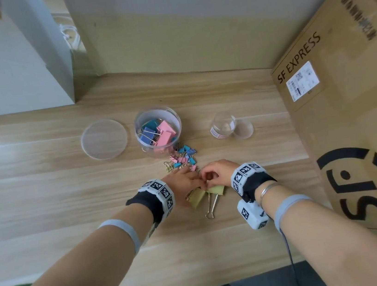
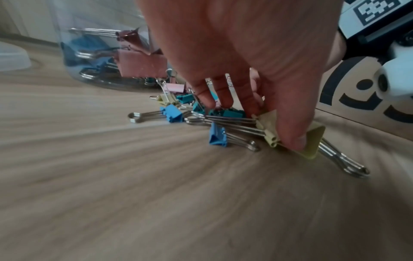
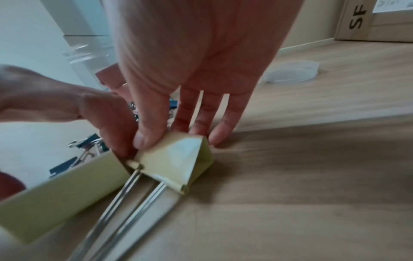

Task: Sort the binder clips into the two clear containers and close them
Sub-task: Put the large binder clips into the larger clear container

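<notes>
Two large yellow binder clips lie side by side on the wooden table. My left hand pinches the left yellow clip between thumb and fingers. My right hand pinches the right yellow clip, thumb on top and fingers behind it. A pile of small pink, blue and yellow clips lies just beyond the hands. The large clear container stands open and holds large blue and pink clips. The small clear container stands open and looks empty.
The large round lid lies left of the big container, and the small lid rests against the small one. A tall SF Express cardboard box walls the right side. A white box stands at the back left.
</notes>
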The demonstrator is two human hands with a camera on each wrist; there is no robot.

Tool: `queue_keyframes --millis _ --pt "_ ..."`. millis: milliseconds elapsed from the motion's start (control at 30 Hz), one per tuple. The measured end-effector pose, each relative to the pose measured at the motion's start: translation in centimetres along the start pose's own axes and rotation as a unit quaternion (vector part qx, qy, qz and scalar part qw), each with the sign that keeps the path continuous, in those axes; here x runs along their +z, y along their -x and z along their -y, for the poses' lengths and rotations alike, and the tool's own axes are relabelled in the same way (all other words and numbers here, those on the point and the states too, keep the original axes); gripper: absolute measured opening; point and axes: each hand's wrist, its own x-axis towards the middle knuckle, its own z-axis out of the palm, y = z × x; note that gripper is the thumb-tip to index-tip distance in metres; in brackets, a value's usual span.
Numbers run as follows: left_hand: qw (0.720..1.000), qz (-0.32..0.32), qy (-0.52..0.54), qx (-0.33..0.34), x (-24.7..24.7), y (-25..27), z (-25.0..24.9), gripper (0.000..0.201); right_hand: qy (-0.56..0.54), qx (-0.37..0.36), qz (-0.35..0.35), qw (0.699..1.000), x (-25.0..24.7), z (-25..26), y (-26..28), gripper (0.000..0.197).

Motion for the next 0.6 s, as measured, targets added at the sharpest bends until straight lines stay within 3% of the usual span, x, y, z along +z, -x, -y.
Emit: queue_keyframes --millis 200,367,467,600 --pt "0.993 -0.058 0.092 -0.036 -0.8 0.4 0.5 0.065 0.003 0.006 -0.032 0.999 -0.9 -0.7 -0.2 0.007" --pt "0.982 -0.097 0.157 -0.027 -3.9 1.2 0.9 0.060 -0.077 0.054 -0.067 0.993 -2.4 -0.8 -0.2 0.007" --pt "0.967 -0.162 0.198 -0.007 -6.6 1.5 1.2 0.054 -0.105 0.056 -0.090 0.989 -3.7 -0.6 -0.2 0.001" --pt "0.934 -0.235 0.267 -0.021 -10.4 2.5 2.6 0.058 -0.145 0.066 -0.146 0.976 -5.3 -0.4 -0.1 0.011"
